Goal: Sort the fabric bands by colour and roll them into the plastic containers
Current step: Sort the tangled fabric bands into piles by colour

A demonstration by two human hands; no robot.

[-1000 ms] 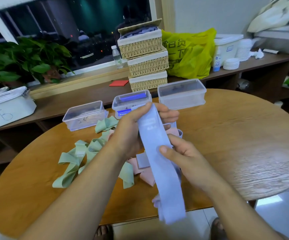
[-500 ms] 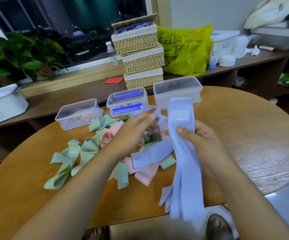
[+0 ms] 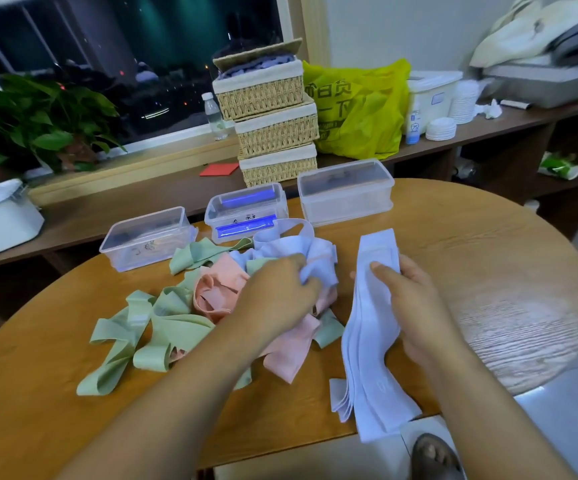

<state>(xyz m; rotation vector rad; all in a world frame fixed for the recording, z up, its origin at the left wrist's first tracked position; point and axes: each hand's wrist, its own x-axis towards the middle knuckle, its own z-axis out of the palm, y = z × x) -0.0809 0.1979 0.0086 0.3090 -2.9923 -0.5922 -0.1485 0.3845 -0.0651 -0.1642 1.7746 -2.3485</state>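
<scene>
A tangle of fabric bands lies on the round wooden table [image 3: 488, 271]: green bands [image 3: 162, 327] to the left, pink bands [image 3: 221, 289] in the middle, a crumpled lilac band [image 3: 291, 247] on top. My left hand [image 3: 280, 292] grips that crumpled lilac band in the pile. My right hand [image 3: 405, 296] holds a stack of several flat lilac bands [image 3: 370, 341] that hangs over the table's front edge. Three clear plastic containers stand behind the pile: left container [image 3: 147, 237], middle container [image 3: 246, 209] with blue rolls inside, right container [image 3: 346, 190].
Three stacked wicker baskets [image 3: 273, 126] and a yellow-green bag [image 3: 356, 109] sit on the shelf behind the table. A water bottle [image 3: 214, 116], a plant [image 3: 27, 123] and a white box [image 3: 0, 220] stand to the left. A foot [image 3: 433, 455] shows below the table edge.
My left hand let go of the hanging lilac stack and dropped into the pile, where it took hold of a crumpled lilac band. My right hand kept the stack and shifted right.
</scene>
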